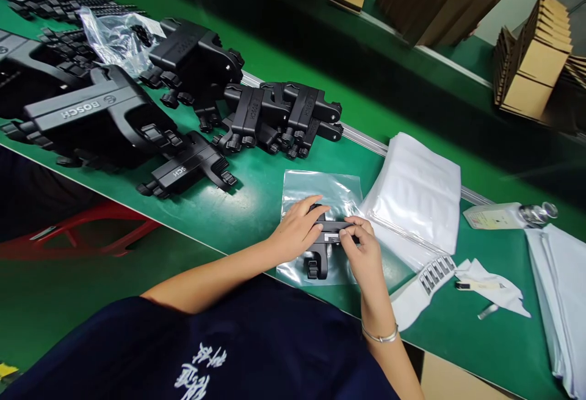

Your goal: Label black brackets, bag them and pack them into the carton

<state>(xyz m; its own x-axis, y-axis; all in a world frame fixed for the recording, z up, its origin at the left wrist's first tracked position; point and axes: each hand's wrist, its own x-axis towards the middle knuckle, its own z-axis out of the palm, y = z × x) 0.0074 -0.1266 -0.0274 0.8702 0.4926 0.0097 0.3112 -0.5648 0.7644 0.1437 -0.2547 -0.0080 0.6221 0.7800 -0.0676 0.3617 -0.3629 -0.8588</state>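
Observation:
A black plastic clamp bracket (323,258) lies over a clear plastic bag (297,187) on the green table. My left hand (296,233) grips its left end, fingers laid across the top. At the right end, my right hand (368,254) has thumb and forefinger closed on the bracket, beside a small white-and-grey label (331,237) on its face. A strip of similar labels (434,275) on white backing is near my right wrist. Parts of the bracket are hidden under my fingers.
Several black brackets marked BOSCH (256,113) crowd the table's left. To the right are a stack of clear bags (419,186), a bottle with a metal pump top (497,215), scrap paper (494,287) and white sheets (556,302). Folded cardboard (533,64) stands on the far shelf. A red stool (86,226) is below left.

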